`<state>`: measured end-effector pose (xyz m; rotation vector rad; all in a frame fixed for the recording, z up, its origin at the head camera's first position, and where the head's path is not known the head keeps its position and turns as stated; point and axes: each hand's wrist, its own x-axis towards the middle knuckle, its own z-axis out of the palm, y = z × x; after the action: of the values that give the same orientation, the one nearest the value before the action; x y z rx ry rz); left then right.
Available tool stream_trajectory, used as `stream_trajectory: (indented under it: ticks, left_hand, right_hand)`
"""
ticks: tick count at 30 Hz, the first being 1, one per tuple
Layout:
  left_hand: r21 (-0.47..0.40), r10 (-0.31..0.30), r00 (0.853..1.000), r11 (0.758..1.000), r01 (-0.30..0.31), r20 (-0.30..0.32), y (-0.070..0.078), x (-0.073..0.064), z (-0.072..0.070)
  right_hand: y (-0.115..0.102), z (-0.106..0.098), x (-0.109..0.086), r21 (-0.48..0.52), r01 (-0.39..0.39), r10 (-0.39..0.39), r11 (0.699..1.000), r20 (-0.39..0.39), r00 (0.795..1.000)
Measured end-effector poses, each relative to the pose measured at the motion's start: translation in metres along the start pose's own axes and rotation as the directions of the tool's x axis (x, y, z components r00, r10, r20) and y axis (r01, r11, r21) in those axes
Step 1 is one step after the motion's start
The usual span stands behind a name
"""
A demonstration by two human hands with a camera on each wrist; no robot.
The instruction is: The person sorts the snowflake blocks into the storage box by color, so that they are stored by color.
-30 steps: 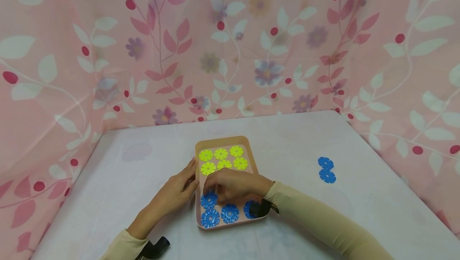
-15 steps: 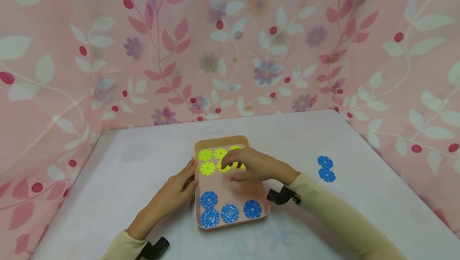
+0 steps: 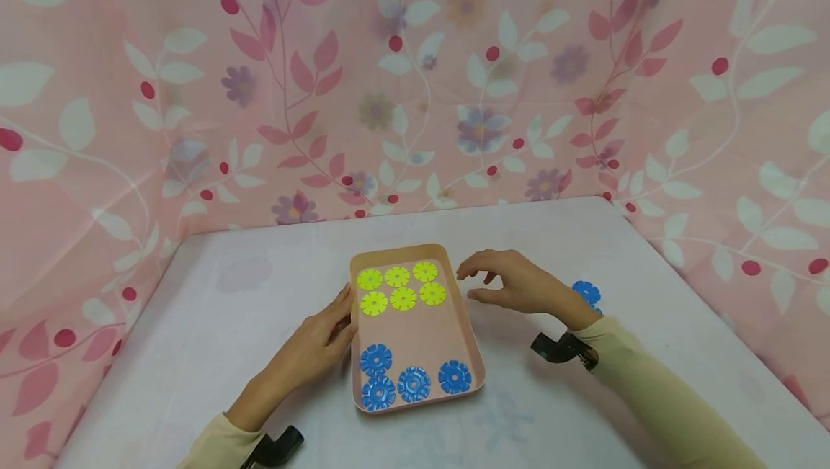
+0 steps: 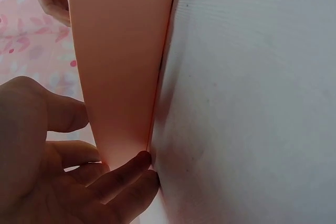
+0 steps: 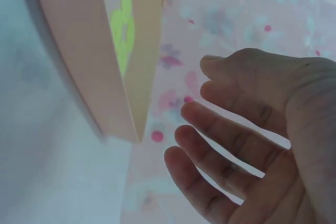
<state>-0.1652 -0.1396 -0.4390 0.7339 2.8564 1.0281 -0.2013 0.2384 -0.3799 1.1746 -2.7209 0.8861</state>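
A pink tray [image 3: 415, 328] lies on the table, with several yellow notched discs [image 3: 403, 299] in two rows at its far end. Several blue notched discs [image 3: 413, 384] lie along its near end and near-left corner. My left hand [image 3: 315, 339] rests against the tray's left wall; in the left wrist view its fingertips [image 4: 140, 160] touch the outer wall. Just off the tray's right side, my right hand [image 3: 519, 283] hangs over the table with its fingers loosely bent and apart. The right wrist view shows nothing held in that hand [image 5: 252, 129].
Two blue discs [image 3: 586, 292] lie on the white table [image 3: 279, 260] to the right, partly hidden by my right hand and wrist. A pink floral curtain [image 3: 415, 94] stands behind the table. Each wrist carries a black camera mount [image 3: 563, 348].
My right hand has let go of a blue disc in the tray's near-left part, lifted, and moved right past the tray's edge. My left hand has stayed at the left wall.
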Motion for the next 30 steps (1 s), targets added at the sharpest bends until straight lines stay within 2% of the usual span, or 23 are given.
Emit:
stream_trajectory:
  ticks: [6, 13, 20, 27, 30]
  left_hand:
    - [-0.013, -0.005, 1.0, 1.0, 0.005, 0.008, -0.002, 0.001, 0.002]
    - [-0.016, 0.002, 1.0, 1.0, -0.002, 0.01, -0.002, 0.001, 0.001]
    - [-0.003, 0.018, 1.0, 1.0, -0.018, 0.008, -0.002, 0.001, -0.001]
    - [-0.003, 0.025, 1.0, 1.0, -0.025, -0.001, -0.003, 0.002, -0.002]
    - [-0.009, 0.031, 1.0, 0.999, -0.031, -0.002, -0.003, 0.001, -0.001]
  right_hand:
    - [0.013, -0.016, -0.018, -0.025, -0.019, 0.017, 1.0, -0.067, 0.998]
    - [0.032, -0.031, -0.044, -0.046, -0.115, 0.109, 0.992, -0.124, 0.986]
    - [0.051, -0.045, -0.067, -0.048, -0.178, 0.168, 0.983, -0.167, 0.972]
    - [0.068, -0.059, -0.086, -0.083, -0.296, 0.28, 0.951, -0.166, 0.946]
    - [0.074, -0.063, -0.094, -0.103, -0.321, 0.301, 0.941, -0.172, 0.938]
